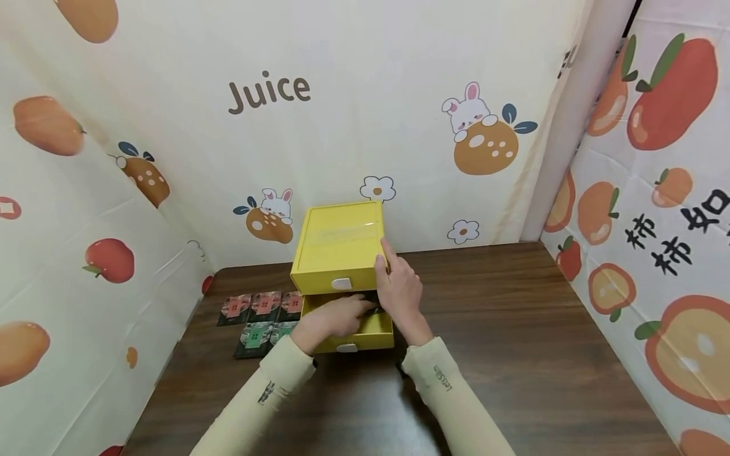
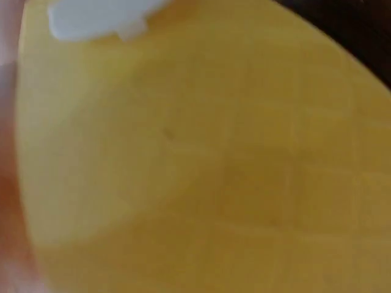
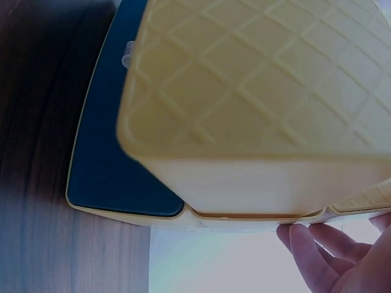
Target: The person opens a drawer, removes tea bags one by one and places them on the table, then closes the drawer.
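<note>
On the surface [image 1: 513, 329] stood the glossy yellow box [image 1: 339, 244], lattice-embossed, white-tabbed, its lower drawer [image 1: 371, 341] pulled out; my right hand [image 1: 401, 285] rested straight-fingered against its right side, my left hand [image 1: 336, 315] dipped inside, its grip I couldn't tell

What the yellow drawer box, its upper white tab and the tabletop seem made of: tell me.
Yellow drawer box: probably moulded plastic, semi-gloss; the right wrist view shows raised lattice relief. Upper white tab: likely smooth plastic, evenly coloured. Tabletop: wood or wood-look laminate, soft sheen, streaky grain; can't tell which.
</note>
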A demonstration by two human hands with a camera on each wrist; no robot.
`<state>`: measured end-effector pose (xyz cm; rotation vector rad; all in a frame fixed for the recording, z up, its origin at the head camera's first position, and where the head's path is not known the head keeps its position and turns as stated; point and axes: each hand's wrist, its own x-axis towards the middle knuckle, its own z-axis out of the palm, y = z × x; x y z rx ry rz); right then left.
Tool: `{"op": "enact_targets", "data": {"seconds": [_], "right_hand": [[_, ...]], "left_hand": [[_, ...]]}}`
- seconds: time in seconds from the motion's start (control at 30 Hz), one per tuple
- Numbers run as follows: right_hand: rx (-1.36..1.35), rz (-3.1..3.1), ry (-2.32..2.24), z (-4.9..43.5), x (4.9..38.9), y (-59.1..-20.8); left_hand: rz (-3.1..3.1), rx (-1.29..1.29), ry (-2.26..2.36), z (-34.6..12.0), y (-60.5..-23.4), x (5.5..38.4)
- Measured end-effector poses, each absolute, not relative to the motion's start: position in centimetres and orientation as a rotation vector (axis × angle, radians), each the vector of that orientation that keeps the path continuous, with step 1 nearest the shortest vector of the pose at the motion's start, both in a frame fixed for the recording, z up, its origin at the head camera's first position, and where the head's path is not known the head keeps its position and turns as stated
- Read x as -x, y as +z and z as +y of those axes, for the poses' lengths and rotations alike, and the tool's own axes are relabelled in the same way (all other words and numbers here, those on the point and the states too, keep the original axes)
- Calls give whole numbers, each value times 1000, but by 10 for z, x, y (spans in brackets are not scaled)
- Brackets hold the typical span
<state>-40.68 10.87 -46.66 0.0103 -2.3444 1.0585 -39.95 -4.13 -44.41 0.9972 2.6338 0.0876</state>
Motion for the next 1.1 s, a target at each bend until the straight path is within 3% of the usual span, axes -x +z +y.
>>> {"op": "enact_targets", "data": {"seconds": [0.27,0.53,0.77,1.1], "right_hand": [[-30,-2362,1045,107,408,-463],[-13,-2345,1045,108,408,-462],[-16,-2345,1061,108,407,-462],[-9,-2350,1058,108,406,-467]], "left_hand": [[2671,-927,-19,-49,-438,404],[2673,-1263,145,-69,-449,413],[2617,-1146,54,-79,-441,410],[2753,-1764,-518,-72,-453,407]]}}
